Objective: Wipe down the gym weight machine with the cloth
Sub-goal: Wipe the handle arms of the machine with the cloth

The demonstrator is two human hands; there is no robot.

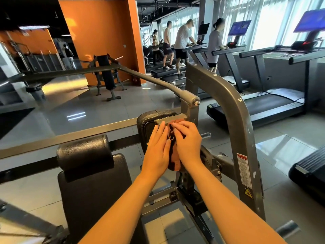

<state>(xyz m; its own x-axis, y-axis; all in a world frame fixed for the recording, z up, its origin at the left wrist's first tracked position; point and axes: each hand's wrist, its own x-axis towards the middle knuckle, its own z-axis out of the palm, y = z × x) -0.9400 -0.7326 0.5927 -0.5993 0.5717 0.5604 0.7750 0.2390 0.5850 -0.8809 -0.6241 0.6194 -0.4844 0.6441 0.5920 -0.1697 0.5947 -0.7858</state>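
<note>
1. The left hand [156, 148] lies flat, fingers straight, against the small black pad [149, 120] and the edge of the cloth [173, 156]. The right hand [188, 140] curls its fingers over the cloth, bunching it.
2. The cloth — orange-brown and crumpled — sits between both hands, just below a grey metal bracket [169, 118].
3. Progress is hard to read (no wet streaks show); I judge the wiping is at this pad.
4. Probably left on the weight machine [228, 95] — its curved frame, the lever arm [149, 80] and the seat back [95, 187].
</note>
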